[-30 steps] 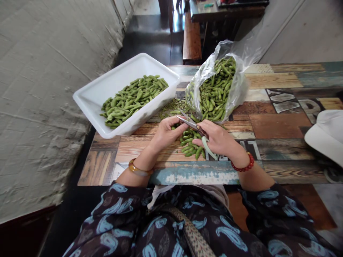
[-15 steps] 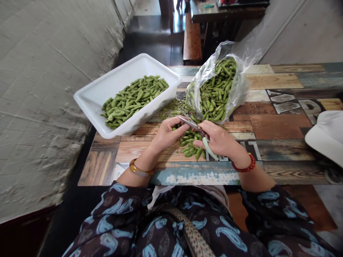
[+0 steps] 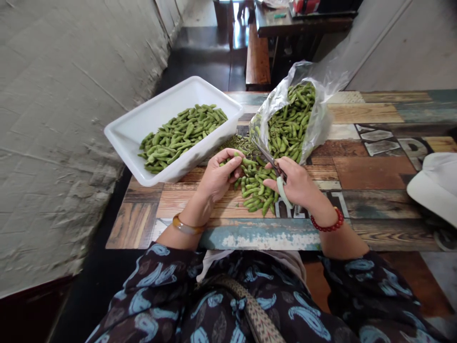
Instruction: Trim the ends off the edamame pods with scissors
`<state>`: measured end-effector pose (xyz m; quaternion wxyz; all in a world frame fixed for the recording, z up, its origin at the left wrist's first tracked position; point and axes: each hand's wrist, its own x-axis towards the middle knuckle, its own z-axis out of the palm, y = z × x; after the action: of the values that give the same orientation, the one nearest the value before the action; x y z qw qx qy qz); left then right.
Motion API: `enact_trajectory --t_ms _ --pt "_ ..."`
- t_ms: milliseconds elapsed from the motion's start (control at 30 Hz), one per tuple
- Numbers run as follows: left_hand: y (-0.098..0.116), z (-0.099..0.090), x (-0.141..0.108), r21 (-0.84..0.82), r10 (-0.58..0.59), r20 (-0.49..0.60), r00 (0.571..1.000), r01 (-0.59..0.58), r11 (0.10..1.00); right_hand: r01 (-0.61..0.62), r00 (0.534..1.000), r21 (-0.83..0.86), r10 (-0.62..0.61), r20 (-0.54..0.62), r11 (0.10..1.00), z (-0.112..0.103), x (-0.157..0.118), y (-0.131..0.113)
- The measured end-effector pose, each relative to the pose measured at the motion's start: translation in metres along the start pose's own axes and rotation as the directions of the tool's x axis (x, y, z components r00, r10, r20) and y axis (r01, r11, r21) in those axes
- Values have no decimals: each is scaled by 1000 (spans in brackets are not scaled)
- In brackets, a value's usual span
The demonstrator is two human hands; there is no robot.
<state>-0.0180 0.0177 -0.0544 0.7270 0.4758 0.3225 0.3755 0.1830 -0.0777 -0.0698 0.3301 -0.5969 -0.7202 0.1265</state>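
My left hand (image 3: 222, 174) is closed on green edamame pods, with one pod tip showing by the thumb. In my right hand (image 3: 294, 181) is a pair of scissors (image 3: 267, 155) with pale green handles, its blades pointing up and left, apart from the left hand. Between and below the hands lies a loose pile of edamame pods (image 3: 257, 193) on the table. Behind them, small green trimmings (image 3: 240, 143) are spread between the tub and the bag. A clear plastic bag (image 3: 323, 128) lies with its mouth toward me, full of edamame pods (image 3: 289, 124).
A white plastic tub (image 3: 124, 136) holding many edamame pods stands at the left of the patchwork wooden table (image 3: 371, 171). At the right edge is a white cap (image 3: 435, 178). A rough wall (image 3: 71, 119) runs along the left. Beyond stand a bench (image 3: 257, 57) and another table.
The scissors have moved away from my left hand, to the right, and their blades now point more upward. My left hand has shifted slightly left, uncovering more of the pile.
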Motion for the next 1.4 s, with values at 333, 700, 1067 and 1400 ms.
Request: enact_trajectory --t_ms 333,700,1067,1400 --pt "2 2 -1 -233 -66 10 998 66 970 40 996 -79 -34 77 996 3 -1 -4" --pt "-6 6 -3 -173 -101 127 987 123 977 94 993 -18 -93 71 995 4 -1 -7" --pt "6 -11 7 -289 -140 -15 990 130 948 33 999 -13 -33 -20 999 2 0 4" --pt "-16 3 8 567 199 263 944 -318 760 -3 994 -37 -1 -110 999 3 3 13"
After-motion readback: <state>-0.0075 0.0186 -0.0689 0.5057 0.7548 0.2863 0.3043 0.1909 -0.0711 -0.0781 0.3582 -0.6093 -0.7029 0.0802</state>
